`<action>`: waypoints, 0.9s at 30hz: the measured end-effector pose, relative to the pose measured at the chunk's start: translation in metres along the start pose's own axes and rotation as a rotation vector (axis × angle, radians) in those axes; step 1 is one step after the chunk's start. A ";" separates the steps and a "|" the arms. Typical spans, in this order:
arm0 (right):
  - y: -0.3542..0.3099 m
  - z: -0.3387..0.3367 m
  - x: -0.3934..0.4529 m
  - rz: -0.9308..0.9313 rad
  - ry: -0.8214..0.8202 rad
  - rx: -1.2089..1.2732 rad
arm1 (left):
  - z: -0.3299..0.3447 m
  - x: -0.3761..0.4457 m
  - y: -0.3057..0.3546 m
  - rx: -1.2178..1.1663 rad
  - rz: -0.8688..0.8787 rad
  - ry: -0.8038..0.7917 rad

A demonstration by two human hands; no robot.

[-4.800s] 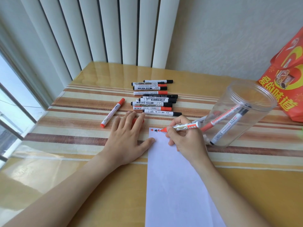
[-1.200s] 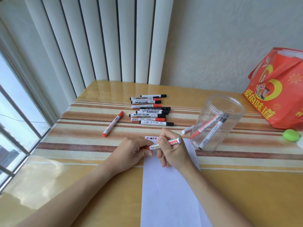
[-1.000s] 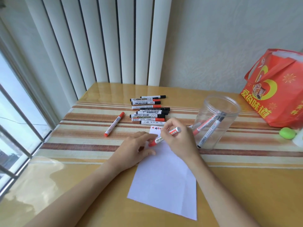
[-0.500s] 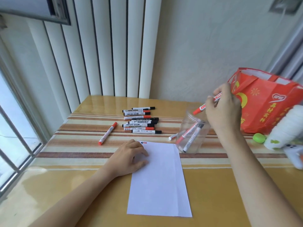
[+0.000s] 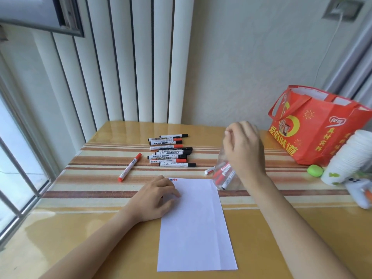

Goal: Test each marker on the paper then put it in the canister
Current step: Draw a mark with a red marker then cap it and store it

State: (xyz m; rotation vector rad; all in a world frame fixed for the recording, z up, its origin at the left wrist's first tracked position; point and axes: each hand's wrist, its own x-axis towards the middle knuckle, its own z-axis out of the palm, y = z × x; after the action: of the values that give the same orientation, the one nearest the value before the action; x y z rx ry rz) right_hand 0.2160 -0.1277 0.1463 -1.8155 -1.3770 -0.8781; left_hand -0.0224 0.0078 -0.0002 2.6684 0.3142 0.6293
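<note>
1. Head view, centre: our left hand (image 5: 156,195) rests on the upper left corner of the paper (image 5: 196,224), fingers loosely curled, pinching nothing.
2. Centre right: our right hand (image 5: 242,147) hangs over the clear canister (image 5: 227,176), fingers relaxed and empty; markers stand inside.
3. Upper centre: the marker pile (image 5: 170,153) lies on the table (image 5: 80,228); one red marker (image 5: 129,167) lies apart, left of it.

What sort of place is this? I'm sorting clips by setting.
Probably a home, at a table in a window corner: vertical blinds beside a window, a red gift bag, and a striped cloth under clear cover.
</note>
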 end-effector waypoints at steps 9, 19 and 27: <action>-0.047 0.083 -0.066 0.052 -0.773 -0.300 | 0.002 0.000 -0.003 -0.031 -0.029 -0.001; -0.042 0.107 -0.081 0.116 -0.708 -0.293 | 0.005 0.001 -0.008 0.037 -0.098 -0.025; -0.050 0.117 -0.108 0.220 -0.608 -0.365 | 0.005 0.002 -0.011 0.009 -0.116 -0.047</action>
State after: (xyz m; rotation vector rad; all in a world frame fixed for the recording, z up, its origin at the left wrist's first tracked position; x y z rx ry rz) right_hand 0.1578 -0.0743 -0.0004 -2.6102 -1.3814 -0.4953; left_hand -0.0193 0.0170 -0.0085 2.6464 0.4556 0.5297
